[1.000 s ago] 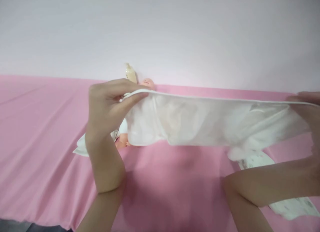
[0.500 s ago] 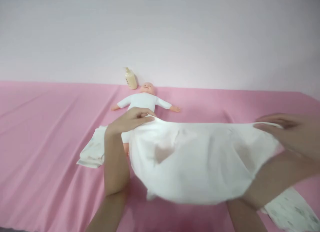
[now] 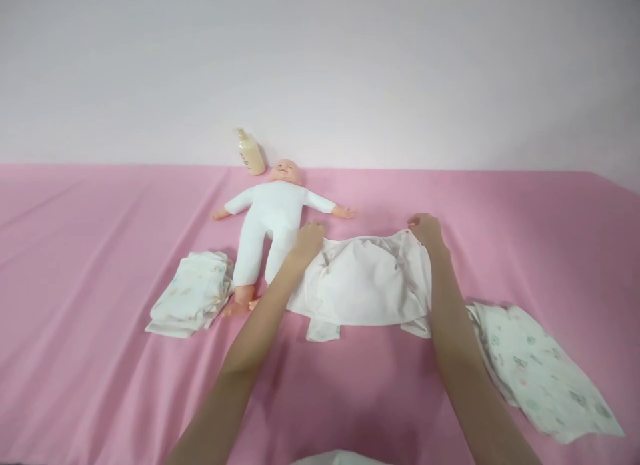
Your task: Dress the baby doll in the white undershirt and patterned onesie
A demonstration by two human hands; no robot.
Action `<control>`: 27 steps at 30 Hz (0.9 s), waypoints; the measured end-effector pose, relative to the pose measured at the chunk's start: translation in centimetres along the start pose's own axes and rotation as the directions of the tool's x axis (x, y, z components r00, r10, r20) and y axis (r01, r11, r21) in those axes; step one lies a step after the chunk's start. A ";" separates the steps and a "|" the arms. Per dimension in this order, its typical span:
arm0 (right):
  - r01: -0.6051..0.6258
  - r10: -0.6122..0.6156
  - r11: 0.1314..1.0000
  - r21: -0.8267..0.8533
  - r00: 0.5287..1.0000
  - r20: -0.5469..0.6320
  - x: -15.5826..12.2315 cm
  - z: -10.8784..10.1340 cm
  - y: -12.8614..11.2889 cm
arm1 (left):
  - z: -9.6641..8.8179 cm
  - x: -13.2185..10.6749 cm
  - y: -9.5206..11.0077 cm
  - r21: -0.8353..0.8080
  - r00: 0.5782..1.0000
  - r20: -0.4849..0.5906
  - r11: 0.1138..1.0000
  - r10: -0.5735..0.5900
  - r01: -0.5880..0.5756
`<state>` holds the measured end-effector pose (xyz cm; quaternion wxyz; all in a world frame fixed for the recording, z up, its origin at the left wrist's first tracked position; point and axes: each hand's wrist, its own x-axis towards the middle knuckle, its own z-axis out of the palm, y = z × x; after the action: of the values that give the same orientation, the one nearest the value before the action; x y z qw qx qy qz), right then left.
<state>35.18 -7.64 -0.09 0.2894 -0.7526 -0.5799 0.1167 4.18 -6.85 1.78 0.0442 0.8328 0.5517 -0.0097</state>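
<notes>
A white baby garment (image 3: 363, 278) lies spread on the pink sheet, its plain side facing up and slightly puffed in the middle. Two small flaps, one faintly patterned, stick out below its near edge. My left hand (image 3: 311, 240) pinches the garment's upper left corner, right beside the doll's leg. At the upper right corner, my right hand (image 3: 424, 226) has its fingers closed on the edge. The doll (image 3: 279, 208), in a white body suit, lies on its back with arms spread; my left forearm partly covers one leg.
A pump bottle (image 3: 251, 155) of pale yellow liquid stands against the wall behind the doll's head. Folded patterned cloths (image 3: 193, 293) lie left of the doll's feet. Another patterned white cloth (image 3: 545, 371) rests at the right. The pink sheet (image 3: 90, 265) has creases on the left.
Both hands have lowered the garment from in front of me onto the sheet, away from me and closer together. More of the doll and the side cloths shows.
</notes>
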 end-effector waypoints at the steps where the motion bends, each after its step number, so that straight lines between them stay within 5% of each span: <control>1: 0.004 0.003 0.997 -0.073 0.996 0.086 -0.3 0.0 -0.9 | 0.0 -0.1 0.4 -0.051 0.989 0.138 0.997 0.058 -0.052; 3: 0.006 0.060 0.977 -0.212 0.951 0.304 -1.2 0.1 -2.8 | 0.3 -0.4 1.1 -0.135 0.927 0.346 0.985 0.145 -0.104; 5: 0.034 0.119 0.947 -0.320 0.886 0.447 -2.4 0.7 -4.3 | 0.6 -0.7 1.8 -0.146 0.897 0.419 0.985 0.143 -0.089; 10: 0.032 0.187 0.899 -0.436 0.873 0.451 -5.4 3.6 -4.8 | 2.0 -0.8 2.7 -0.085 0.889 0.457 0.994 -0.018 0.064; 14: 0.023 0.190 0.874 -0.485 0.903 0.384 -5.7 5.8 -3.3 | 3.7 1.1 2.1 -0.091 0.915 0.396 0.989 -0.074 0.119; 19: 0.018 0.166 0.891 -0.453 0.917 0.363 -2.6 7.0 -2.2 | 4.8 5.0 0.9 -0.138 0.955 0.290 0.985 -0.058 0.102; 23: -0.007 0.121 0.903 -0.431 0.964 0.237 -1.3 7.3 -3.1 | 2.9 6.2 -0.7 -0.211 0.983 0.182 0.977 0.017 0.022; 25: 0.054 -0.018 0.917 -0.395 0.995 0.094 -1.5 7.6 -4.6 | 1.2 5.9 -2.8 -0.223 0.995 0.095 0.975 0.028 -0.006; 27: 0.194 -0.205 0.932 -0.307 0.979 -0.001 -2.0 8.4 -7.4 | -0.3 5.2 -5.8 -0.238 0.997 -0.057 0.970 -0.055 0.040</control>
<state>24.33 -5.84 -2.98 0.1896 -0.7272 -0.6595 -0.0166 0.90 0.15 1.42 0.1255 0.8082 0.5696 0.0812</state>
